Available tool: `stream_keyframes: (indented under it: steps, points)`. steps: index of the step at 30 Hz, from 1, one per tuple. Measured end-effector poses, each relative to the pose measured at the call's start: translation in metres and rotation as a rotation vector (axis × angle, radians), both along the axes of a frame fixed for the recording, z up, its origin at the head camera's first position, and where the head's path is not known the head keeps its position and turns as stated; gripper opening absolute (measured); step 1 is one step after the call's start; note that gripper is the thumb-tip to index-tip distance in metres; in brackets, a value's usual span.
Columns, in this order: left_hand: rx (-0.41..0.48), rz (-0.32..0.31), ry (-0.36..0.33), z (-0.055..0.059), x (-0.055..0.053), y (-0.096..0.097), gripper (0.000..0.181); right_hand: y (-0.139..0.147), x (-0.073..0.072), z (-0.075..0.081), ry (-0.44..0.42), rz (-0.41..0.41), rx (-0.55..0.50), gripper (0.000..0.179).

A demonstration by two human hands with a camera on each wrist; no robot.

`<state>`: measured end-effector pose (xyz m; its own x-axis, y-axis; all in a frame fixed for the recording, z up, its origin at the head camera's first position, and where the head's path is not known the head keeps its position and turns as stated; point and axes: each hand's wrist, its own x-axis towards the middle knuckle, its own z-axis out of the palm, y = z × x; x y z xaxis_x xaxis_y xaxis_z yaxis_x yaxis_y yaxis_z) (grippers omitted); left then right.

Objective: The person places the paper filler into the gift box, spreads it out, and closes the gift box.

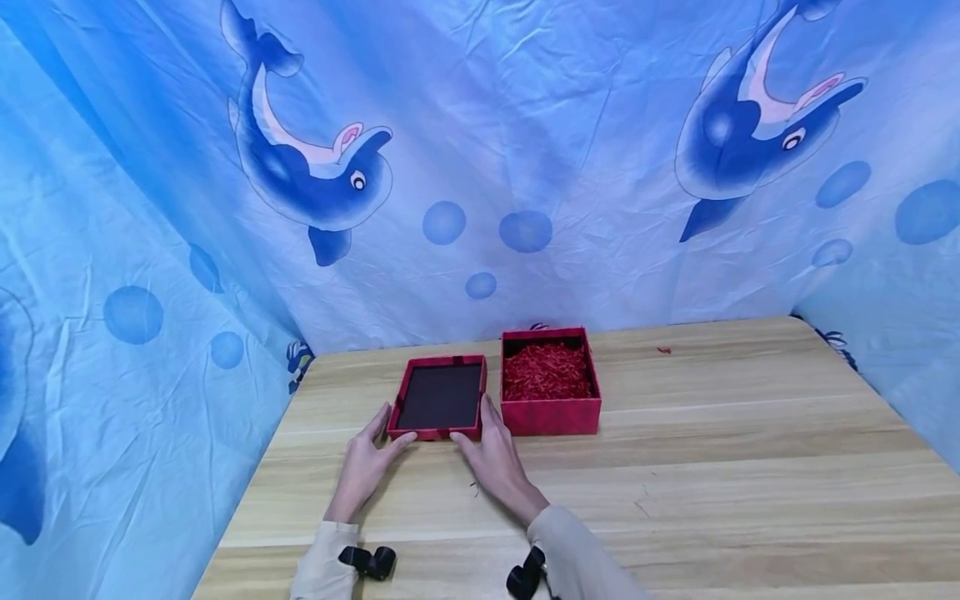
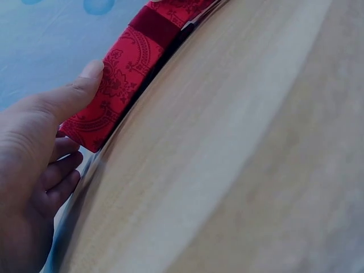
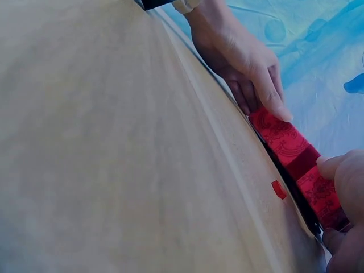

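Observation:
A shallow red patterned box lid (image 1: 441,396) lies inner side up on the table, its inside dark. My left hand (image 1: 362,471) grips its near left corner, thumb on the front wall and fingers along the left side. At the near right corner my right hand (image 1: 498,462) holds it the same way. In the left wrist view a dark red ribbon band crosses the lid's front wall (image 2: 126,77). Just to the right stands a deeper red box (image 1: 551,417), open at the top and filled with red shredded paper (image 1: 547,372), close beside my right fingers.
The wooden table (image 1: 712,458) ends at a blue dolphin-print curtain (image 1: 525,125) at the back and sides. A red paper scrap (image 1: 664,350) lies at the back right, and another red scrap (image 3: 278,190) shows near the lid in the right wrist view.

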<state>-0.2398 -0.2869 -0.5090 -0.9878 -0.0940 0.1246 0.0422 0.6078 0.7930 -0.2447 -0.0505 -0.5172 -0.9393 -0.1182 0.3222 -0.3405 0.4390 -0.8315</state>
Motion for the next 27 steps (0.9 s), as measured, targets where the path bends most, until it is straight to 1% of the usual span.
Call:
stream_keyframes:
  steps: [7, 11, 15, 20, 24, 27]
  points:
    - [-0.031, -0.013, 0.032, -0.0010, -0.0011, 0.0000, 0.087, -0.0026, -0.0031, -0.0013, -0.005, -0.012, -0.002, 0.084]
    - [-0.047, -0.016, 0.032, -0.0009, -0.0016, 0.0000, 0.084, -0.0035, -0.0046, -0.0008, -0.016, -0.010, 0.009, 0.084]
    - [-0.037, -0.024, 0.027, 0.0003, -0.0010, 0.0010, 0.082, -0.0039, -0.0043, -0.0001, -0.030, -0.004, 0.006, 0.082]
    - [-0.017, -0.034, 0.053, 0.0005, -0.0005, 0.0024, 0.076, -0.0030, -0.0030, 0.0005, -0.026, 0.001, 0.002, 0.081]
    - [0.025, -0.045, 0.074, -0.0011, -0.0008, 0.0024, 0.072, -0.0026, -0.0014, 0.0005, -0.014, -0.010, -0.007, 0.079]
    - [0.054, -0.040, 0.088, -0.0020, -0.0012, 0.0029, 0.070, -0.0022, -0.0004, 0.0014, -0.005, -0.016, -0.016, 0.078]
